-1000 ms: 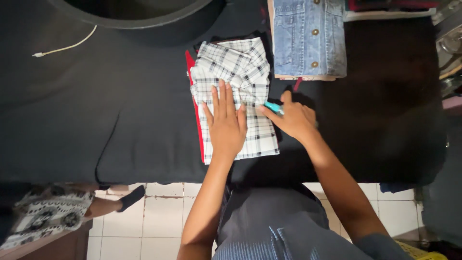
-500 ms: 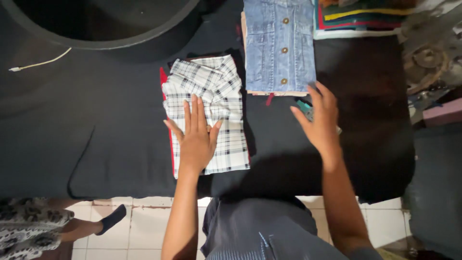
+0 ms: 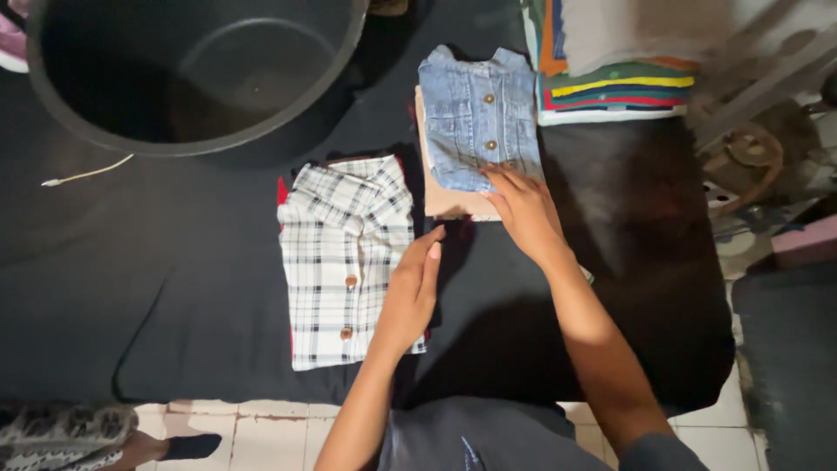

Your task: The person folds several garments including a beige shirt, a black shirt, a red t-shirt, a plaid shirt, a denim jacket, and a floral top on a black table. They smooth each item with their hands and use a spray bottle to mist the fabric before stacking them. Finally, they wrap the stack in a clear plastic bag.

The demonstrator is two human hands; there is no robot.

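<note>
A folded black-and-white plaid shirt (image 3: 340,262) lies on the black table cover (image 3: 148,288), with a red edge showing under its left side. My left hand (image 3: 410,292) rests flat, fingers together, on the shirt's right edge. A folded blue denim shirt (image 3: 478,118) sits on a tan board (image 3: 440,201) just beyond. My right hand (image 3: 523,209) lies on the denim shirt's lower right corner with fingers spread; nothing is visibly gripped.
A large dark round tub (image 3: 192,70) stands at the back left. A white cord (image 3: 87,173) lies near it. A stack of folded coloured clothes (image 3: 615,70) sits at the back right. Metal clutter (image 3: 758,166) is off the table's right edge. Tiled floor (image 3: 261,436) shows below.
My left hand slid from the middle of the plaid shirt to its right edge. My right hand moved from the bare cloth on the right up onto the denim shirt.
</note>
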